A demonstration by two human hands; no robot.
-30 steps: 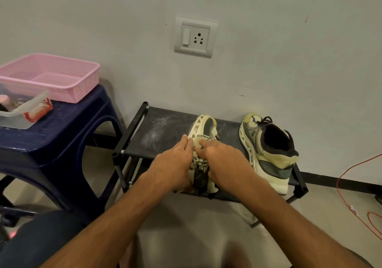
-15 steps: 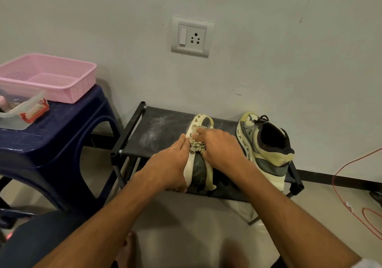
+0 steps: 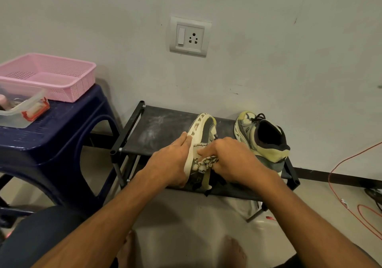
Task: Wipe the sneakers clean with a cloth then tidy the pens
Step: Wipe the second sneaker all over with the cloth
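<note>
A grey and cream sneaker (image 3: 203,129) lies tipped on its side on the black shoe rack (image 3: 159,133). My left hand (image 3: 171,162) grips its pale sole and holds it steady. A patterned white and black cloth (image 3: 205,161) is bunched in my right hand (image 3: 229,158) and pressed on the sneaker's upper side. The second sneaker (image 3: 262,137) stands upright on the rack to the right, apart from my hands. No pens can be made out.
A dark blue plastic stool (image 3: 62,123) stands at the left with a pink basket (image 3: 53,77) and a clear lidded box (image 3: 22,110) on it. A red cable (image 3: 349,185) trails over the floor at the right. A wall socket (image 3: 189,37) is above the rack.
My right hand has drawn the cloth back along the sneaker towards me, after pushing it towards the toe half a second ago. My left hand keeps its hold on the sole.
</note>
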